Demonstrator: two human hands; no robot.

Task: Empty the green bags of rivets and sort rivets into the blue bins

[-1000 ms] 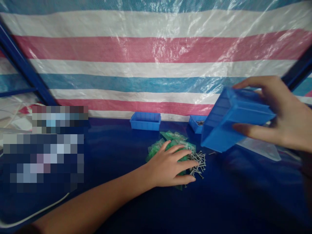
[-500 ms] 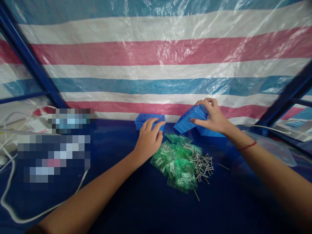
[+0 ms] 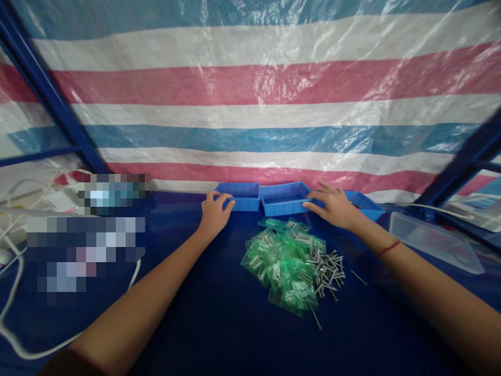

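Two blue plastic bins stand end to end at the back of the table. At the left end of the left bin (image 3: 247,202), my left hand (image 3: 216,211) rests with thumb and fingers apart, touching it. My right hand (image 3: 332,206) has thumb and index finger on the right end of the middle bin (image 3: 284,208), its other fingers raised. Behind that wrist is a third blue bin (image 3: 366,208), partly hidden, with something small in it. In front lie a heap of green-tinted plastic packets (image 3: 287,261) and a pile of loose metal screws (image 3: 329,270).
A clear plastic lid or tray (image 3: 436,243) lies at the right. White cable (image 3: 13,334) loops over the left side, near blurred-out items. Behind the bins hangs a striped plastic sheet (image 3: 250,115), between blue metal posts (image 3: 74,130). One stray screw (image 3: 358,277) lies right of the pile.
My right hand has lowered the tilted blue bin onto the table beside the left bin. My left hand has shifted left, from the left bin's front to its left end.
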